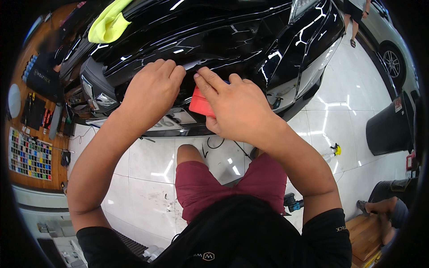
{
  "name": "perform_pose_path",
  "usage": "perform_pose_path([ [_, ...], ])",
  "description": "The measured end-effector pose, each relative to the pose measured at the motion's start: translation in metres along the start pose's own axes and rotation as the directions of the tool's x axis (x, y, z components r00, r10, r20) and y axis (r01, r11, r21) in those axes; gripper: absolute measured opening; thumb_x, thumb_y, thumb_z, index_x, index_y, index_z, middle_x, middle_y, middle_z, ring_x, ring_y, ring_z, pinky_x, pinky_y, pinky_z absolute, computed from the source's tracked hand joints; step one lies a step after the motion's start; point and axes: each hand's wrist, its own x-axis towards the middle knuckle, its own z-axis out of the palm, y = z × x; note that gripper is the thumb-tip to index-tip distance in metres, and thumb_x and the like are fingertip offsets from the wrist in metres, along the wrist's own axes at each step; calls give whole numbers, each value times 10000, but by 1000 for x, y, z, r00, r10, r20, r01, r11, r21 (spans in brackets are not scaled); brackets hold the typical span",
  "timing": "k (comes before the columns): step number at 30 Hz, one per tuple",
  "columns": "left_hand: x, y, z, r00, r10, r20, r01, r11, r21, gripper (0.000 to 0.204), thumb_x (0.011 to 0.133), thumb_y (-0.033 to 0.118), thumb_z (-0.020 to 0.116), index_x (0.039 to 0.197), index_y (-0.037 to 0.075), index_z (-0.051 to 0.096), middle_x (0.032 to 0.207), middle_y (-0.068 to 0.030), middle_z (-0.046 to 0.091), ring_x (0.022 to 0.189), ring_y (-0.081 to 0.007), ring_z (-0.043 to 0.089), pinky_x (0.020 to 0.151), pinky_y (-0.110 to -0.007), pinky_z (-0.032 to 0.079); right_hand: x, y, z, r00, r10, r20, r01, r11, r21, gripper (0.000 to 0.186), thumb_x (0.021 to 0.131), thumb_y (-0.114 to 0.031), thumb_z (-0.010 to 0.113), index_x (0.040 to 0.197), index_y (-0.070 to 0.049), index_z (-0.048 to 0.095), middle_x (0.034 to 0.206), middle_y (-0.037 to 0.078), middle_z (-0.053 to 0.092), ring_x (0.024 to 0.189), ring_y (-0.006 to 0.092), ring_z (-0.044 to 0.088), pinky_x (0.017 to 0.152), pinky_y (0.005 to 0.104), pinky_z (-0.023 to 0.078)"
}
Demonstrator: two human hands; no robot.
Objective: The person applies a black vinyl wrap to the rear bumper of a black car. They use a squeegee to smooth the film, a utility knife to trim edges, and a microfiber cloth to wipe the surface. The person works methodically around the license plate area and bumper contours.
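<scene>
My right hand (239, 102) holds a red squeegee (202, 102), a flat hard block, with its fingers stretched along the top and the thumb beneath. It is right at the front edge of a glossy black car (214, 35). Close beside it on the left, my left hand (154, 85) is closed, fingers curled down against the same edge. Whatever those fingertips grip is hidden under the hand. A yellow-green cloth (109, 24) lies on the car's black panel, farther off to the left.
A headlamp (96, 96) stands out at the car's left corner. On the white tiled floor are a spray bottle (334, 151) and a dark bin (389, 127) to the right. Another person's legs (353, 27) show by a silver car (397, 53). A colour swatch board (30, 154) hangs left.
</scene>
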Motion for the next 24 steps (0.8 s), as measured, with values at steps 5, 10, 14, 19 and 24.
perform_pose_path([
  [5, -4, -8, 4, 998, 12, -61, -13, 1000, -11, 333, 784, -6, 687, 1104, 24, 597, 954, -121, 573, 902, -320, 617, 791, -412, 511, 2, -4, -3, 1000, 16, 6, -15, 998, -57, 793, 721, -274, 739, 1438, -8, 529, 1528, 86, 469, 879, 290, 616, 783, 380, 562],
  [10, -1, -19, 0, 998, 31, -57, -36, 995, -94, 349, 783, 2, 685, 1122, 23, 604, 966, -127, 586, 903, -317, 619, 807, -424, 510, 2, -5, -3, 1000, -9, -5, 8, 996, -87, 773, 750, -311, 749, 1419, 15, 539, 1528, 129, 461, 860, 304, 637, 732, 392, 559],
  [14, -4, -23, -3, 999, 26, -41, -27, 1000, -16, 351, 783, 2, 678, 1127, 26, 612, 972, -125, 593, 902, -311, 620, 805, -429, 504, 2, -7, -4, 1000, -8, 1, 8, 997, -76, 767, 764, -312, 738, 1423, 20, 531, 1529, 132, 467, 861, 308, 635, 734, 397, 560],
  [19, -16, -22, 5, 997, -18, -77, 22, 998, 51, 334, 775, 7, 692, 1103, 41, 632, 958, -100, 591, 884, -290, 616, 765, -393, 488, 6, -9, -10, 999, 8, 38, -6, 999, -52, 752, 776, -308, 730, 1417, 28, 526, 1505, 164, 484, 904, 327, 625, 800, 405, 550],
  [24, -33, -6, 24, 953, -2, -304, 9, 1000, 24, 344, 759, 24, 738, 1094, 45, 661, 986, -84, 610, 851, -258, 596, 732, -368, 458, -19, -5, -20, 986, -102, -131, 101, 995, -19, 573, 830, -151, 640, 1362, 41, 550, 1391, 224, 552, 1078, 380, 612, 988, 462, 495],
])
